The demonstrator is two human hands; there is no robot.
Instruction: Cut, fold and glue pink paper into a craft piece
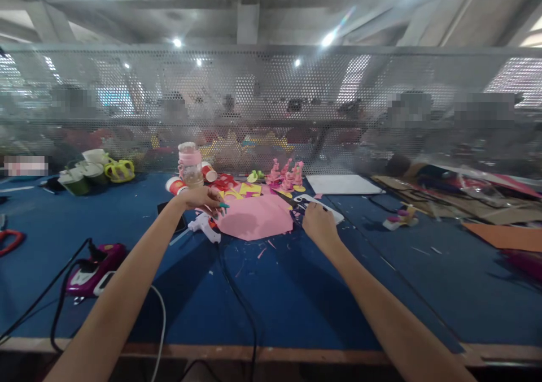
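Observation:
My left hand [204, 199] is at the left edge of a pink sheet [258, 217], fingers bent together. Something small and teal [224, 205] shows at the fingertips; whether it is a held piece or the nails is unclear. Just below that hand lies a white glue gun [205, 227] with a black cord. To the right of the sheet, my right hand [320, 222] is closed around what look like dark scissors [284, 196], their blades pointing left toward the sheet. The handles are mostly hidden by the fingers. A white flat object [336, 214] lies under or behind this hand.
Pink figures [288, 174], a pink-lidded jar [190, 163] and paper cups [175, 185] stand behind the sheet. A purple power strip [95, 269] with cords sits left. A white board [344, 184] and cardboard lie right. A perforated metal screen [262, 105] borders the table's back.

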